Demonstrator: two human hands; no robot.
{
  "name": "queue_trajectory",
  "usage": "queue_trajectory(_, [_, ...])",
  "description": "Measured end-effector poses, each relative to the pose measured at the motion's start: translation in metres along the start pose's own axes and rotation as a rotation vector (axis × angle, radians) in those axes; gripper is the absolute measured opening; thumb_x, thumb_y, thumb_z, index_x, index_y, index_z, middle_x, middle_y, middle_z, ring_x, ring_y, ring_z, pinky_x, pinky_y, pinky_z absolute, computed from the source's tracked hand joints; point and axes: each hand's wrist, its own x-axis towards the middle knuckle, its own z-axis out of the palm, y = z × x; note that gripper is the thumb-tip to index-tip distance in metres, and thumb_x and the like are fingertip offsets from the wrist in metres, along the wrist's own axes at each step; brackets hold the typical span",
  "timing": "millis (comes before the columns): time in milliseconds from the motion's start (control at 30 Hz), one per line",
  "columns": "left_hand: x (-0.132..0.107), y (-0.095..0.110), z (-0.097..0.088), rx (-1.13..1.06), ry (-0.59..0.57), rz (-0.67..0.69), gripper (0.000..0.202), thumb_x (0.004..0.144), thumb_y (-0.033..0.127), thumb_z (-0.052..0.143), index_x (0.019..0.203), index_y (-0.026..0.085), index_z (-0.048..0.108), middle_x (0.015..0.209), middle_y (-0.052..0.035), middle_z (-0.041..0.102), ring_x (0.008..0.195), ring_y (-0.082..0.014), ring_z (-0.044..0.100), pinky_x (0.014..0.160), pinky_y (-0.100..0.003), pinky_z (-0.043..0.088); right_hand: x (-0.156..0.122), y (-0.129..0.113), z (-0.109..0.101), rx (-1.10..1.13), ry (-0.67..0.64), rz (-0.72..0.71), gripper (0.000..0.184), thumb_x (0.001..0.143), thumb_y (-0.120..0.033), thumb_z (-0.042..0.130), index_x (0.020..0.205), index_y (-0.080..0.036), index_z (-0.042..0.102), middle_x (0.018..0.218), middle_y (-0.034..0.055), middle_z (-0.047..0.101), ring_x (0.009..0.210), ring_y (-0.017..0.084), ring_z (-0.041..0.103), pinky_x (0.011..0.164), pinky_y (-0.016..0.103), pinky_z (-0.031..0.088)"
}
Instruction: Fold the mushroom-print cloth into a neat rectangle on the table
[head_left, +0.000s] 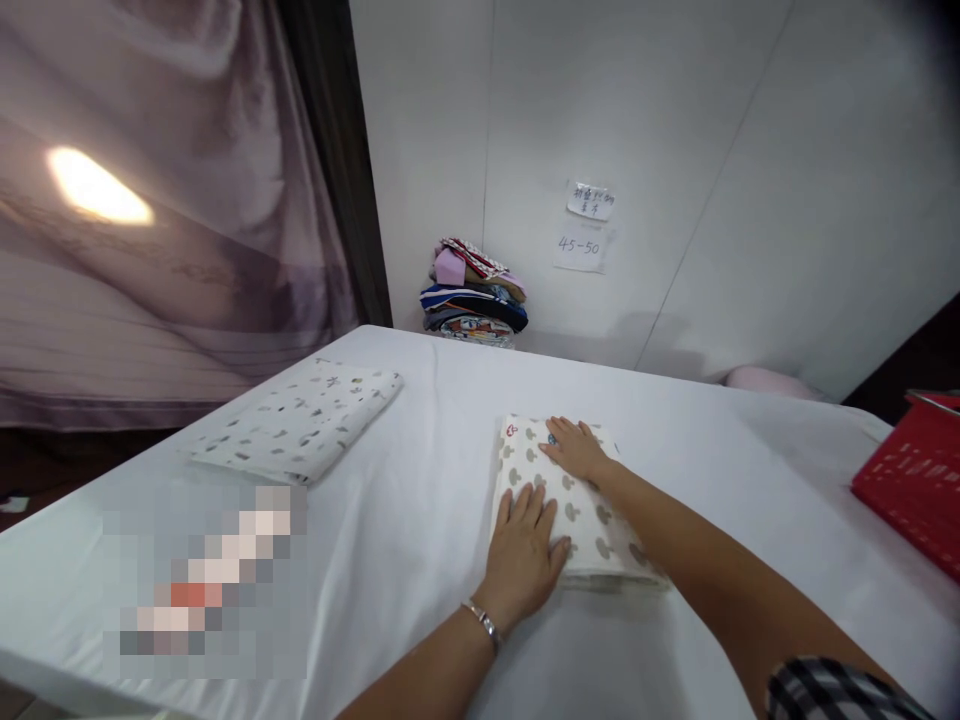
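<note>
A folded white cloth (pixel 536 470) with a grey-brown mushroom-like print lies flat on the white-covered table (pixel 420 560). My left hand (pixel 523 548) rests on its near left part, fingers stretched out and a silver bracelet at the wrist. Farther up on the same cloth lies my right hand (pixel 576 448), palm down with fingers spread. Neither hand grips anything. Part of the cloth is hidden beneath my hands and right forearm. To the left, another folded white cloth (pixel 307 415) with small dark and grey marks lies apart from both hands.
Against the wall at the back rises a stack of folded fabrics (pixel 474 300). A red bag or box (pixel 911 480) sits at the right edge. Two paper notes (pixel 581 248) are on the wall. A pinkish curtain (pixel 187 250) hangs at the left. One patch at lower left is pixelated.
</note>
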Motion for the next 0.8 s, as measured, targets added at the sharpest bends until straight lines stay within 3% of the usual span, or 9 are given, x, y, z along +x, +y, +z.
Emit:
queue_trajectory(167, [0.001, 0.001, -0.002, 0.005, -0.02, -0.012, 0.048, 0.092, 0.045, 0.035, 0.13, 0.019, 0.047, 0.143, -0.0086, 0.037, 0.134, -0.0266, 0.029, 0.11, -0.051, 0.021, 0.0017, -0.0007, 0.0115, -0.015, 0.049, -0.005, 0.068, 0.09, -0.057, 0.016, 0.145, -0.017, 0.022, 0.151, 0.0054, 0.02, 0.139, 0.023, 0.012, 0.11, 0.045, 0.008])
queue_trajectory(800, [0.0006, 0.001, -0.0011, 0.005, -0.011, -0.014, 0.046, 0.092, 0.044, 0.035, 0.129, 0.019, 0.046, 0.143, -0.0079, 0.037, 0.134, -0.0249, 0.028, 0.111, -0.05, 0.019, 0.0031, 0.0007, 0.0106, 0.013, 0.051, 0.006, 0.067, 0.09, -0.057, 0.018, 0.145, -0.018, 0.021, 0.151, 0.0048, 0.021, 0.139, 0.022, 0.013, 0.11, 0.044, 0.007])
